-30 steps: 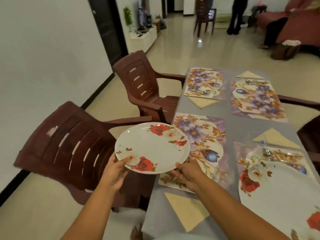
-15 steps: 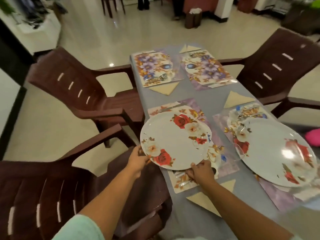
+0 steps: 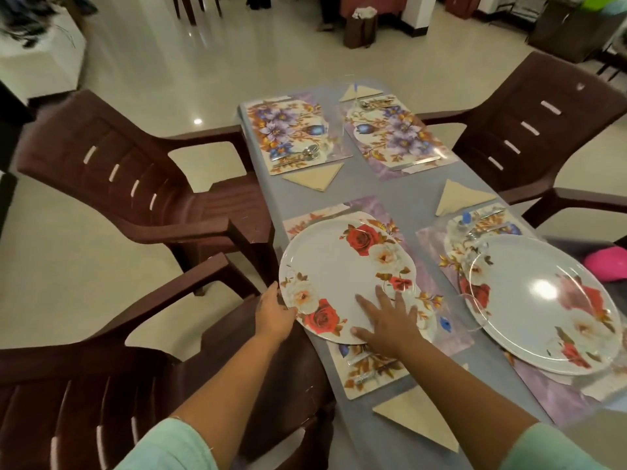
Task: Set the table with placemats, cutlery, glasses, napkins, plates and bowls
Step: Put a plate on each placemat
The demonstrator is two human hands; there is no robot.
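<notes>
This is a home, in the dining part of an open living space. A long grey surface point(image 3: 400, 201) is laid with floral placemats point(image 3: 295, 130), folded napkins point(image 3: 314, 176) and rose-patterned plates point(image 3: 332, 266), and brown plastic armchairs point(image 3: 135, 184) stand along both sides. Glossy cream floor tiles point(image 3: 203, 62) run back toward a white low cabinet point(image 3: 44, 62), wooden chair legs point(image 3: 190, 8) and a small bin point(image 3: 361, 28).

Placemat point(image 3: 369, 374) mostly under plate point(image 3: 339, 269)
</notes>
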